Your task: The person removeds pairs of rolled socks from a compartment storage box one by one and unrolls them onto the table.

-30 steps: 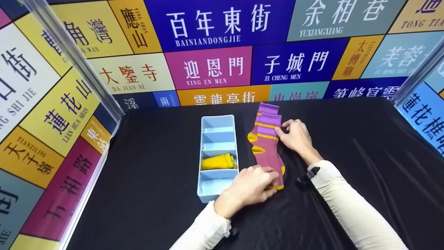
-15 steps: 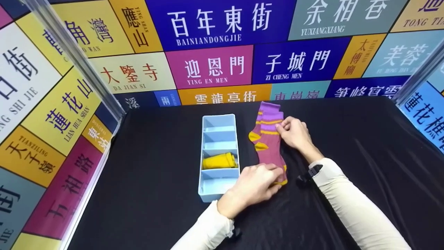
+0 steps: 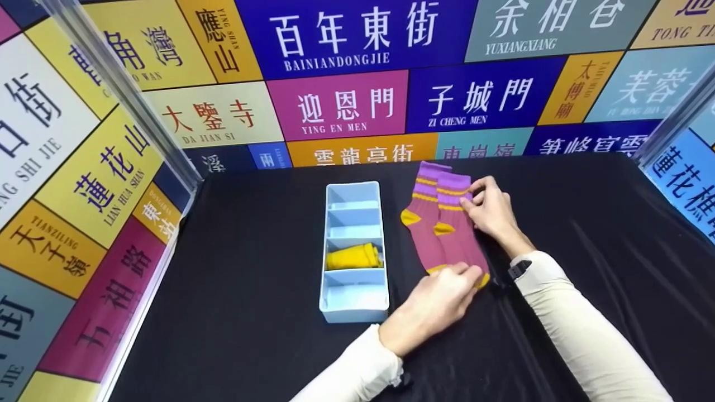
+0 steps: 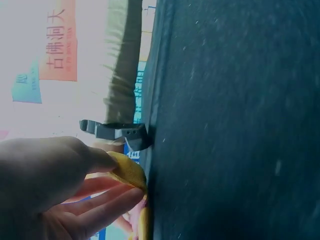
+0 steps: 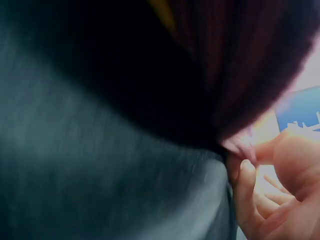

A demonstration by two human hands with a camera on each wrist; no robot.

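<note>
Two purple and mauve socks with yellow stripes, heels and toes lie close together right of the box. The right-hand sock [image 3: 462, 240] partly overlaps the left-hand sock [image 3: 423, 223]. My right hand [image 3: 491, 209] pinches the cuff edge of the right-hand sock, and the right wrist view shows fabric between thumb and fingers. Down at the toe end, my left hand [image 3: 435, 301] pinches that same sock's yellow toe [image 4: 129, 172], as the left wrist view shows. The toe of the other sock is partly hidden behind my left hand.
A light blue box [image 3: 353, 318] with several compartments stands left of the socks, close to my left hand. One compartment holds a rolled yellow sock [image 3: 353, 257]. Black cloth [image 3: 251, 279] covers the table, and sign-covered panels [image 3: 346, 106] rise behind and at the left.
Both hands have shifted to the right with the right-hand sock, which lay mostly over the other one. The left-hand sock now shows much more of itself, down to its yellow toe.
</note>
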